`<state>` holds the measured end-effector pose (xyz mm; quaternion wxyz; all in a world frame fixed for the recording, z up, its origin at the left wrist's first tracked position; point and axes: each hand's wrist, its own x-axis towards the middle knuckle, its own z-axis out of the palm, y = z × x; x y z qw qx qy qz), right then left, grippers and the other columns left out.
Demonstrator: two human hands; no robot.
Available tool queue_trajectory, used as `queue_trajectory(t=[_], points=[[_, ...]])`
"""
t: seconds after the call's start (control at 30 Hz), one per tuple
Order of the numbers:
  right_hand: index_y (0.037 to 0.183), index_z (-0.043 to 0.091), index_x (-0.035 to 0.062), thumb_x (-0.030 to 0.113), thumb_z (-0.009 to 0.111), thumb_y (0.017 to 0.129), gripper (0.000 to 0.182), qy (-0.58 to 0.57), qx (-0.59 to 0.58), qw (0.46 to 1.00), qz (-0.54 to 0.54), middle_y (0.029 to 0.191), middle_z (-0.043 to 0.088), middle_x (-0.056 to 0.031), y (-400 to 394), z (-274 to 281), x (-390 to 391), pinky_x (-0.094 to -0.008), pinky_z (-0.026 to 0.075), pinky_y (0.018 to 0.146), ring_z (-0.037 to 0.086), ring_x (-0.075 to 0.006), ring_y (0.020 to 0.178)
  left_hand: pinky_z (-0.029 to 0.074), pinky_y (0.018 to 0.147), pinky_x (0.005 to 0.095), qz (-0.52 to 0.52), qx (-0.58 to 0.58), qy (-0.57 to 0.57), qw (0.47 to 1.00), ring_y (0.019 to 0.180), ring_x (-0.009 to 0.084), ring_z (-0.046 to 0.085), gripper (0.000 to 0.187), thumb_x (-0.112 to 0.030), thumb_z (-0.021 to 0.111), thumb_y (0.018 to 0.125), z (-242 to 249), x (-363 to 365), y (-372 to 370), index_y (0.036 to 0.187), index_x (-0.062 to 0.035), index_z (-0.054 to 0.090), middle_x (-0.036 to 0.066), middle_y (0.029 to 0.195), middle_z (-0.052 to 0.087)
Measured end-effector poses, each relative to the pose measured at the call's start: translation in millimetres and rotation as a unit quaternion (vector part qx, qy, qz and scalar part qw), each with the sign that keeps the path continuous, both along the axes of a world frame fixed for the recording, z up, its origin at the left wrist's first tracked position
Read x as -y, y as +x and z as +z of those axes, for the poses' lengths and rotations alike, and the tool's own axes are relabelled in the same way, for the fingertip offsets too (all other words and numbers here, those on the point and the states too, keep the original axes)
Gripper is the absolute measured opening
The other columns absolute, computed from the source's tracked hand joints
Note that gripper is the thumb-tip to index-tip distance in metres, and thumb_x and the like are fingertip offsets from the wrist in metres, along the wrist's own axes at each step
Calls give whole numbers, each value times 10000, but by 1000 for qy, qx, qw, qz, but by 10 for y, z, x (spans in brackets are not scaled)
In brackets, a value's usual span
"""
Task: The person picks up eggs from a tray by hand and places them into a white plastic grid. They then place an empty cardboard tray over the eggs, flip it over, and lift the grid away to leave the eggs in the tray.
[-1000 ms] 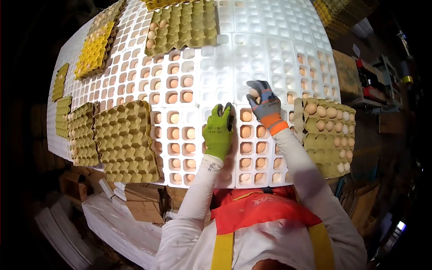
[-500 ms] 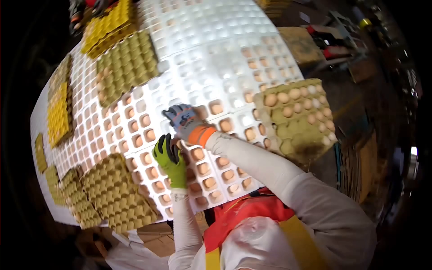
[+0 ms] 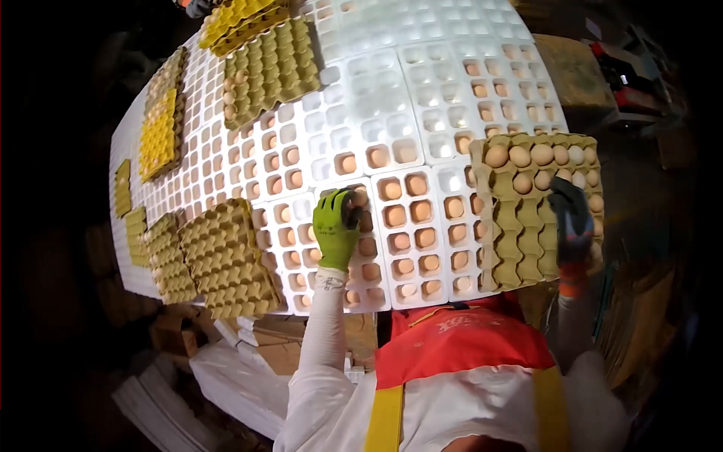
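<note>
My left hand (image 3: pixel 335 232), in a green and black glove, is over the white foam tray (image 3: pixel 382 285). Its fingers curl around a brown egg (image 3: pixel 358 198) near the tray's upper edge. Rows of brown eggs (image 3: pixel 400 241) sit in the square pockets to its right. My right hand (image 3: pixel 572 222), in a grey-blue glove with an orange cuff, is above the right side of the pulp egg tray (image 3: pixel 520 241). Its fingertips reach the eggs (image 3: pixel 542 155) in the upper rows; shadow and blur hide whether it grips any. The lower pockets of that pulp tray are bare.
Stacked pulp trays (image 3: pixel 226 260) lie at the left front, another pulp tray (image 3: pixel 275 68) behind. Yellow trays (image 3: pixel 158 135) stand farther left and at the back. White foam trays cover the table. Cardboard boxes (image 3: pixel 177 331) are below the front edge.
My right hand has moved from the foam trays to the pulp tray at the right. My left hand has shifted up and now has an egg at its fingers. The camera view has turned.
</note>
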<state>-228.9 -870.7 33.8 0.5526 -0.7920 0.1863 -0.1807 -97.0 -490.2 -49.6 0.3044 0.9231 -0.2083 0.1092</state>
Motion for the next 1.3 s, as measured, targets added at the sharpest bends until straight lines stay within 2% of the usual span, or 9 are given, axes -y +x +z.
queue_trajectory(t=[0.17,0.4,0.6,0.7,0.83,0.93,1.0,1.2,1.3], points=[[1090,661,-26,52,474,988,227,-183,28,982,30,1237,653,-125,-438,-121,662,-364,472,985,621,-243,1126,542,847,297,224,-97,-215,945,988,178,641,361,-23,658,903,-175,-327,-144,1263,-55,640,59,1131,632],[1179,669,-11,51,537,993,237,-122,-18,990,-65,1230,667,-113,-875,-104,1145,-358,497,977,605,-197,1146,503,939,396,69,-12,116,991,1056,334,634,384,-65,714,823,-416,-549,93,1204,-72,671,153,1162,662],[1291,601,9,86,630,907,393,-75,-46,975,-204,1295,623,-135,-1713,-184,1664,-375,494,1026,596,-253,1199,544,904,328,208,-48,-161,964,1088,234,646,465,21,646,868,-623,-1074,106,1326,15,568,140,1258,642],[1296,618,96,205,677,879,435,-201,-226,947,-107,1319,581,-148,-1725,129,1500,-415,484,1025,582,-281,1204,537,849,383,311,-133,137,931,1046,270,672,378,-71,653,869,-362,-900,52,1245,-102,673,167,1197,675],[1268,639,178,229,792,744,549,-475,-402,779,75,1301,555,-130,-1469,130,1352,-425,460,1008,525,-304,1206,537,883,394,176,-152,282,931,1039,274,665,413,-126,623,931,-327,-1091,285,1329,-16,603,166,1235,641],[1221,658,175,243,788,746,497,-480,-347,799,100,1302,553,-116,-1451,121,1468,-416,471,991,543,-292,1186,547,864,381,172,-24,154,973,1046,265,655,413,-79,597,957,-103,-727,236,1365,-17,576,151,1279,627],[1169,655,135,197,827,733,473,-324,-257,904,108,1210,601,-93,-1496,91,1641,-380,495,950,597,-258,1120,549,824,313,100,-88,-174,976,1034,215,642,438,53,570,933,340,476,-42,1364,-29,581,105,1307,621],[1252,568,66,146,874,721,618,118,-133,983,44,1170,639,-56,-1592,-94,2054,-348,499,958,606,-170,1109,526,759,399,-422,-58,9,905,946,316,636,378,-214,719,807,1007,3333,-1281,1160,-95,652,114,1121,646],[1301,562,55,174,860,738,649,-234,-222,938,127,1379,525,-108,-1201,-46,1931,-378,499,974,614,-204,1149,499,693,424,-406,-14,159,900,860,299,621,390,-251,717,802,660,3829,-1709,1147,-94,626,117,983,604]])
